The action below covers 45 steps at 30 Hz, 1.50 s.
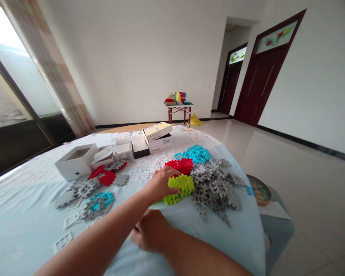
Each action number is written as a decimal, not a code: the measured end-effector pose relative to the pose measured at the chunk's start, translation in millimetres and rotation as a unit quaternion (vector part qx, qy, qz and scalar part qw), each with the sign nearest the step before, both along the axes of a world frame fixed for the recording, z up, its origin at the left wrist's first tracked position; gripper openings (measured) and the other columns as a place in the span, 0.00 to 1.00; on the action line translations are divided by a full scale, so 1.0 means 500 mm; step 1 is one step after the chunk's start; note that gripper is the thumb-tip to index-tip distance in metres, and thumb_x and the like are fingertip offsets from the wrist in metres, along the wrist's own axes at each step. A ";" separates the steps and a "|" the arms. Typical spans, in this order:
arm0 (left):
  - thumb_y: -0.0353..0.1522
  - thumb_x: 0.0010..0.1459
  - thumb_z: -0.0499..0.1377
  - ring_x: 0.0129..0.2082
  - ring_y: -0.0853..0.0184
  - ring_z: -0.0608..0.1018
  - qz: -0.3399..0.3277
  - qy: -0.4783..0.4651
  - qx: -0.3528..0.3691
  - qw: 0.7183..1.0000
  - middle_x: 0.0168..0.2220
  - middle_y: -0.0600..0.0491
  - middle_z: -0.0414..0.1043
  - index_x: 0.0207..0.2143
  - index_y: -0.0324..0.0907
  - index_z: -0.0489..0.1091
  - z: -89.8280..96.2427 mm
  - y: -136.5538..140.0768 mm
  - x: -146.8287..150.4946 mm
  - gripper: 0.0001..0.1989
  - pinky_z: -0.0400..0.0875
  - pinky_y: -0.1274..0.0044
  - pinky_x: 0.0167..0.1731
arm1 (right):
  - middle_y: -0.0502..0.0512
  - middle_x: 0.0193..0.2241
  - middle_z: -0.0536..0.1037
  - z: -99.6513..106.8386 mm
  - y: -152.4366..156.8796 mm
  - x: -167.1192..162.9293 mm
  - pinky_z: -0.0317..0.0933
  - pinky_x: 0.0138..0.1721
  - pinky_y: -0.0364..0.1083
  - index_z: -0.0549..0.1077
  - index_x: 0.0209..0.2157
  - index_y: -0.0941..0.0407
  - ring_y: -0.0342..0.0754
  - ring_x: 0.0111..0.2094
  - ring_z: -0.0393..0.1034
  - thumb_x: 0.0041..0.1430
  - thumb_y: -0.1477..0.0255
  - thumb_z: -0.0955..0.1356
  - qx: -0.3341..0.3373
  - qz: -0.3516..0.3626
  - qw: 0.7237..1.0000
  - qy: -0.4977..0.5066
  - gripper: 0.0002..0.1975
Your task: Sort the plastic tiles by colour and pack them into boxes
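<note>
Lime-green interlocking plastic building pieces are lying in a low heap on the right part of the cloth-covered bench, just in front of the red pieces. At the heap's left edge the left hand is resting over the green, its grip standing partly open with thumb and fingers apart; whether it is taking hold of a piece, I cannot tell. Nearer the body the right hand is curling inward beneath the left wrist, and its fingers are hiding anything they might be holding, so its grip cannot be told. Behind the red are lying blue pieces, and to the right a larger heap of grey pieces is spreading. Judging by colour, this side is looking largely grouped, while the left-hand cluster is mixing red, grey, blue and white, so grouping appears unfinished there. Small white lattice pieces are lying loose near the middle. Farther back, an open white box and other cartons are standing in a row, and beyond, a small side table is standing by the wall.
</note>
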State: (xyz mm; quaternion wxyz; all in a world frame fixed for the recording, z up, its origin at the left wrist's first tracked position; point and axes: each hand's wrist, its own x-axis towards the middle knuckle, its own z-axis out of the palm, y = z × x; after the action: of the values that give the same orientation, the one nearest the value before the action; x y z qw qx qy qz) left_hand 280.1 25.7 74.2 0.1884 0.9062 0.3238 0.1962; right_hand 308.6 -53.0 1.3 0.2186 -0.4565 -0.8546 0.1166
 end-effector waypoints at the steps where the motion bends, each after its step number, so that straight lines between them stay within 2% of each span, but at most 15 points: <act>1: 0.40 0.42 0.65 0.47 0.58 0.70 0.014 0.001 -0.001 1.000 0.48 0.48 0.67 0.48 0.49 0.68 0.000 -0.001 -0.016 0.27 0.62 0.66 0.48 | 0.56 0.32 0.78 0.001 -0.001 0.001 0.63 0.33 0.45 0.75 0.33 0.56 0.52 0.33 0.72 0.55 0.69 0.61 -0.001 0.006 1.000 0.012 0.12; 5: 0.46 0.42 0.64 0.49 0.56 0.69 0.068 0.029 -0.002 0.997 0.51 0.47 0.66 0.50 0.49 0.66 -0.011 0.001 -0.086 0.31 0.60 0.64 0.49 | 0.53 0.35 0.77 0.005 -0.005 0.002 0.63 0.35 0.44 0.75 0.38 0.52 0.48 0.34 0.71 0.56 0.69 0.61 -0.014 0.017 0.999 0.042 0.13; 9: 0.45 0.43 0.63 0.51 0.55 0.68 0.095 0.063 -0.013 0.993 0.52 0.48 0.67 0.51 0.47 0.65 -0.025 0.008 -0.130 0.32 0.59 0.65 0.51 | 0.52 0.35 0.76 0.013 -0.007 0.001 0.63 0.35 0.45 0.75 0.38 0.51 0.48 0.34 0.71 0.56 0.69 0.61 -0.034 0.004 0.999 0.022 0.13; 17: 0.43 0.44 0.63 0.48 0.57 0.71 0.099 0.055 -0.009 0.993 0.47 0.48 0.71 0.47 0.45 0.69 -0.038 -0.003 -0.133 0.27 0.62 0.67 0.49 | 0.53 0.34 0.76 0.018 -0.010 0.003 0.61 0.36 0.44 0.74 0.37 0.53 0.48 0.36 0.71 0.57 0.71 0.60 -0.038 0.018 0.999 0.025 0.12; 20: 0.43 0.43 0.64 0.48 0.57 0.71 0.100 0.046 -0.008 0.994 0.47 0.47 0.71 0.48 0.44 0.68 -0.043 -0.016 -0.131 0.28 0.61 0.66 0.49 | 0.52 0.34 0.77 0.013 -0.012 0.002 0.60 0.38 0.43 0.74 0.36 0.54 0.47 0.38 0.71 0.57 0.72 0.60 -0.040 0.024 0.998 0.044 0.12; 24: 0.46 0.46 0.61 0.50 0.57 0.70 0.125 -0.013 0.015 0.992 0.50 0.47 0.69 0.51 0.45 0.65 -0.035 -0.023 -0.150 0.29 0.61 0.66 0.51 | 0.52 0.33 0.76 0.008 -0.012 0.003 0.59 0.38 0.42 0.74 0.36 0.54 0.46 0.36 0.70 0.57 0.74 0.60 -0.043 0.029 0.997 0.055 0.11; 28: 0.44 0.52 0.56 0.44 0.63 0.73 0.230 -0.125 0.032 0.965 0.44 0.49 0.73 0.45 0.43 0.69 -0.028 -0.010 -0.230 0.21 0.65 0.71 0.47 | 0.52 0.33 0.75 0.005 -0.013 0.006 0.59 0.38 0.41 0.74 0.36 0.54 0.45 0.36 0.70 0.57 0.73 0.61 -0.043 0.029 0.996 0.078 0.10; 32: 0.46 0.51 0.54 0.40 0.64 0.76 0.344 -0.178 0.025 0.921 0.40 0.50 0.75 0.40 0.43 0.71 -0.058 0.011 -0.366 0.20 0.68 0.73 0.43 | 0.52 0.34 0.75 0.002 -0.015 0.005 0.59 0.37 0.40 0.74 0.37 0.54 0.44 0.35 0.70 0.57 0.73 0.62 -0.044 0.037 0.993 0.103 0.10; 35: 0.47 0.51 0.52 0.36 0.62 0.77 0.402 -0.180 0.025 0.897 0.37 0.48 0.76 0.38 0.40 0.71 -0.091 0.010 -0.458 0.22 0.71 0.72 0.38 | 0.52 0.33 0.76 -0.001 -0.015 0.003 0.60 0.37 0.40 0.75 0.36 0.54 0.44 0.35 0.70 0.57 0.73 0.62 -0.039 0.038 0.992 0.110 0.10; 37: 0.47 0.50 0.52 0.36 0.62 0.77 0.431 -0.168 0.028 0.886 0.36 0.48 0.77 0.37 0.41 0.71 -0.107 0.000 -0.501 0.21 0.70 0.72 0.38 | 0.52 0.33 0.76 -0.003 -0.015 0.001 0.60 0.37 0.40 0.75 0.36 0.54 0.44 0.35 0.70 0.57 0.74 0.62 -0.035 0.037 0.992 0.115 0.10; 41: 0.44 0.50 0.51 0.37 0.61 0.76 0.483 -0.127 0.043 0.865 0.37 0.47 0.76 0.37 0.41 0.72 -0.122 -0.015 -0.555 0.20 0.68 0.71 0.41 | 0.52 0.31 0.75 -0.004 -0.014 0.000 0.60 0.37 0.40 0.75 0.35 0.54 0.44 0.34 0.70 0.57 0.74 0.63 -0.036 0.031 0.992 0.119 0.09; 45: 0.42 0.51 0.50 0.39 0.59 0.75 0.507 -0.081 0.054 0.857 0.43 0.45 0.74 0.42 0.41 0.71 -0.130 -0.007 -0.591 0.21 0.67 0.68 0.43 | 0.52 0.31 0.75 -0.002 -0.016 -0.001 0.59 0.35 0.40 0.75 0.34 0.54 0.44 0.33 0.69 0.56 0.75 0.63 -0.043 0.025 0.991 0.124 0.09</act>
State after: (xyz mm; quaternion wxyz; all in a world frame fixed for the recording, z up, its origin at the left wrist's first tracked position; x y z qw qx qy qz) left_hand -15.2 22.1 9.0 0.0391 0.6066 0.7107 0.3542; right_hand 308.2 -61.0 0.3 0.2997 -0.4261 -0.8262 0.2144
